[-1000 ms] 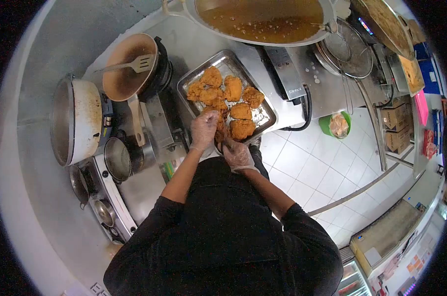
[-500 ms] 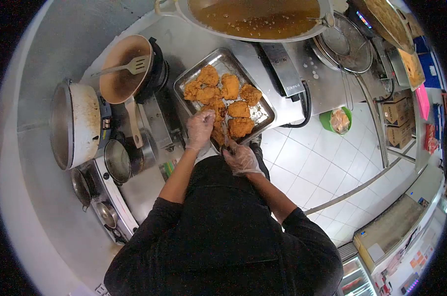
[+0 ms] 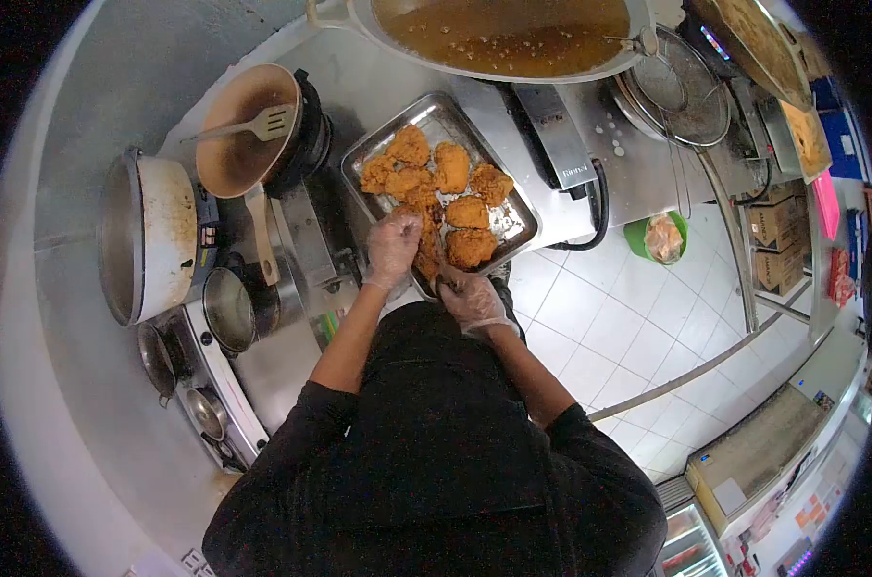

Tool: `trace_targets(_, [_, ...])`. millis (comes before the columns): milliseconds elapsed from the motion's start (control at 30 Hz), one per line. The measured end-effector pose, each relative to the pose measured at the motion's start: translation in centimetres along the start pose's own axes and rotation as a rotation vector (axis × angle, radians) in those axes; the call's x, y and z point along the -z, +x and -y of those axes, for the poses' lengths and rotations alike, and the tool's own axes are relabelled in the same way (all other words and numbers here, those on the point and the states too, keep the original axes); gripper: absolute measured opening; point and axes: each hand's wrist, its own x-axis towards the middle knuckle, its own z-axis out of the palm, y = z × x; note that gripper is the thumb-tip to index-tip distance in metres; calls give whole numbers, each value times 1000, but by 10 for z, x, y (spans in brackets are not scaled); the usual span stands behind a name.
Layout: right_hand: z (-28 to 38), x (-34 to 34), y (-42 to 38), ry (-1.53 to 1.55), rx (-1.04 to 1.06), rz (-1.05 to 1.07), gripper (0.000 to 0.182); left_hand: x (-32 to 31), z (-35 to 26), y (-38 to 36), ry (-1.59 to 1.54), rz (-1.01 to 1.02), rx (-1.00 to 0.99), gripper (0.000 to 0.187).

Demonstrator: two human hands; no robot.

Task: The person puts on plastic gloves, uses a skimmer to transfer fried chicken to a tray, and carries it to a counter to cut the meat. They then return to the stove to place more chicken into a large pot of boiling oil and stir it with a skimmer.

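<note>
Several browned fried pieces (image 3: 452, 168) lie on a rectangular metal tray (image 3: 361, 149). My left hand (image 3: 394, 250), in a clear plastic glove, is at the tray's near left side with its fingers bent against a fried piece (image 3: 427, 252). Also gloved, my right hand (image 3: 473, 298) is closed at the tray's near edge, around the handle end of what looks like a thin metal tool that points at the same piece. The tool is mostly hidden by the fingers.
A large pan of oil (image 3: 513, 38) stands beyond the tray. On the left are a brown pan (image 3: 226, 163) with a slotted spatula (image 3: 271, 123) and a big pot (image 3: 167, 240). Strainers (image 3: 696, 96) lie at the right; a green bin (image 3: 638, 240) stands on the floor.
Both hands stay at the same fried piece, with only slight finger shifts. The view has moved a little.
</note>
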Motion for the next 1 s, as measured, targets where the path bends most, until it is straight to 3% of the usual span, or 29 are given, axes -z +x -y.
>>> trace_targets(100, [-3,6,1,158,-115,128,24,0,4,3,-7,17,-23,12])
trace_targets(200, [-15,-2,3,263,-98,105,20,-1,2,5,-22,16,-75,11])
trace_targets(300, [-31,-33,1,421,62,-186,19,-1,-1,4,-49,-30,-113,11])
trace_targets(400, [-35,-32,-4,348,-91,-126,25,-3,-1,3,-58,-44,-78,12])
trace_targets(500, [-13,-12,-4,225,-89,-75,32,-3,-2,3,-63,-22,-41,12])
trace_targets(600, [-18,-19,1,79,23,-172,34,-2,-5,3,-65,-1,-36,12])
trace_targets(733, [-25,-33,11,48,-17,-171,32,-3,-4,2,-78,41,33,13])
trace_targets(833, [-19,-30,15,62,24,-189,33,-4,-3,3,-83,-13,-62,14])
trace_targets(1000, [-9,-20,18,72,-25,-121,35,-9,9,6,-96,9,-54,13])
